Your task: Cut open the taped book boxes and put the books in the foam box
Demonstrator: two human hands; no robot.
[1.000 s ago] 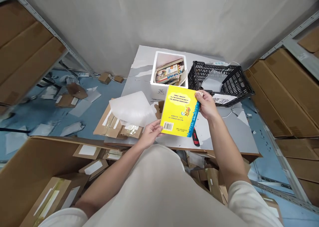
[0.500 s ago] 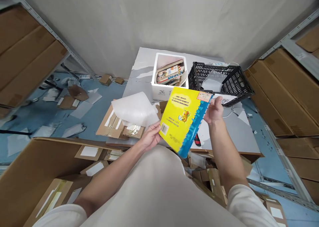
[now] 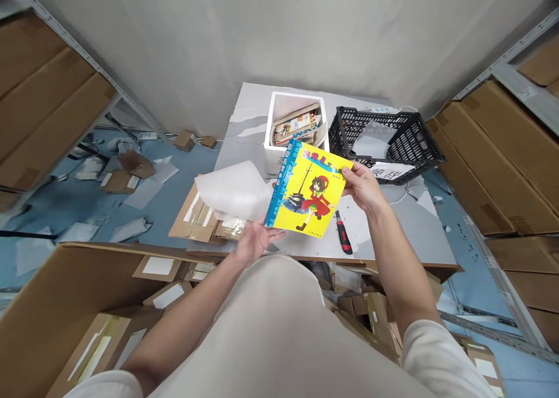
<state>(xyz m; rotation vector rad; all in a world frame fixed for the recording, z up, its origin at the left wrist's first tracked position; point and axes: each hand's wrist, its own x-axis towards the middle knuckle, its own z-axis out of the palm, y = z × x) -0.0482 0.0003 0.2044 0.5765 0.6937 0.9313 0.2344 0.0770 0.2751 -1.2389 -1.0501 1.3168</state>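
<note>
A yellow book (image 3: 311, 195) with a blue spine strip shows its front cover, with a cartoon figure in a red coat and hat. My right hand (image 3: 360, 184) grips its upper right edge, thumb on the cover. By its lower left corner lies my left hand (image 3: 255, 241), palm up with fingers stretched out; whether it bears any weight I cannot tell. Behind the book a white foam box (image 3: 271, 152) holds several books (image 3: 299, 127). A red and black utility knife (image 3: 343, 234) rests on the table (image 3: 388, 223), below the book's right side.
A black plastic crate (image 3: 343, 133) with a paper label stands right of the foam box. White foam sheeting (image 3: 233, 189) covers part of some flattened cardboard (image 3: 186, 223). An open carton (image 3: 109, 264) with small parcels sits at the lower left. Shelves of boxes flank both sides.
The book has turned over from its back cover to its front cover. My left fingers have opened from its edge, while my right hand now pinches the upper right edge.
</note>
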